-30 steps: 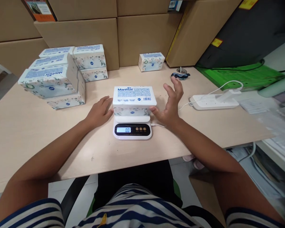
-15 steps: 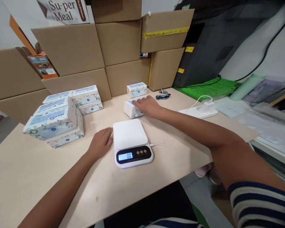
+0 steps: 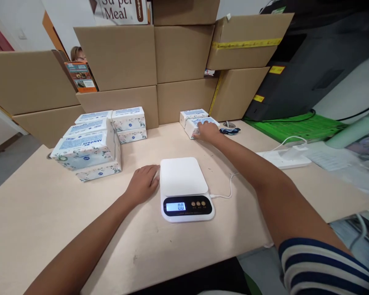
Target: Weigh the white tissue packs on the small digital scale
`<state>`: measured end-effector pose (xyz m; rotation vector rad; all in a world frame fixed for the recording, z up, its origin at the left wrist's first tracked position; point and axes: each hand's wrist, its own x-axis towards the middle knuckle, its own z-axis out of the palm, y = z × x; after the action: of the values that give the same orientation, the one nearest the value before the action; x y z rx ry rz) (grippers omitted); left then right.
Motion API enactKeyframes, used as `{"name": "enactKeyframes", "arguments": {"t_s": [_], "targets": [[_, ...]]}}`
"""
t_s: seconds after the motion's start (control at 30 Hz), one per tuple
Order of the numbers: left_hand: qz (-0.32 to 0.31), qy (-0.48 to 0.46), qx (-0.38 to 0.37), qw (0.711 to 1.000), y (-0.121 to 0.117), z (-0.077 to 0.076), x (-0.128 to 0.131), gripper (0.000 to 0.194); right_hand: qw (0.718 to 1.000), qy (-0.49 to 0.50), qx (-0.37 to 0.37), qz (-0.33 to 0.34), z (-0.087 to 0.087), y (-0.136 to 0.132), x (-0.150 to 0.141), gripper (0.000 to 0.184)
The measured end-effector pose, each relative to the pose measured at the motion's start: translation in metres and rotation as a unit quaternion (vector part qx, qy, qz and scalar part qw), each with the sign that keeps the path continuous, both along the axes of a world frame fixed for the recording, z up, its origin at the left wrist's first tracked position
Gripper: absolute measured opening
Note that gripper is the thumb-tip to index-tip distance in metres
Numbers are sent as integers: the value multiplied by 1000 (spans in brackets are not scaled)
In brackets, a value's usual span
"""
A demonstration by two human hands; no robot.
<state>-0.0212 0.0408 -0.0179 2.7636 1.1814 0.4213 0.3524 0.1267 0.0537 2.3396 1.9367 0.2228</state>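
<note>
A white kitchen scale (image 3: pixel 184 184) sits mid-table with nothing on its platform; its display reads 0.0. My left hand (image 3: pixel 144 183) rests on the table against the scale's left edge, fingers curled loosely and holding nothing. My right hand (image 3: pixel 207 132) reaches far across and grips a white tissue pack (image 3: pixel 193 126) set down on the table beside another tissue pack (image 3: pixel 192 115) near the boxes.
A stack of several tissue packs (image 3: pixel 94 143) stands at the left. Cardboard boxes (image 3: pixel 160 65) line the back of the table (image 3: pixel 49 221). A white power strip with a cable (image 3: pixel 284 157) lies right, a green mat (image 3: pixel 295 125) beyond it.
My right hand lifted the tissue pack off the scale and carried it to the far side, next to the other pack. The left hand stayed by the scale. The camera tilted up.
</note>
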Motion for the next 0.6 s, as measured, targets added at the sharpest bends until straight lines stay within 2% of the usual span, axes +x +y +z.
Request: {"name": "enactKeyframes", "arguments": {"t_s": [0.23,0.33,0.43,0.47,0.53,0.57,0.6], "targets": [[1,8,-12,1000,-1,0,3,52,1000,16,15,-7,-1,10,4,85],[14,11,-17,1000,-5,3,7,52,999,36,26,5,-1,4,3,85],[12,9,-38,999,-17,7,11,52,997,63,34,18,-5,-4,-3,97],[4,9,-48,999,-20,8,13,53,997,69,41,4,-7,-4,-6,103],[-5,9,-70,998,-22,7,15,57,992,81,73,-69,-9,2,-21,110],[-3,11,-77,997,-22,6,15,59,992,82,75,-54,-8,6,-33,107],[0,12,-82,997,-22,4,15,60,992,83,91,3,-4,9,-50,102]]}}
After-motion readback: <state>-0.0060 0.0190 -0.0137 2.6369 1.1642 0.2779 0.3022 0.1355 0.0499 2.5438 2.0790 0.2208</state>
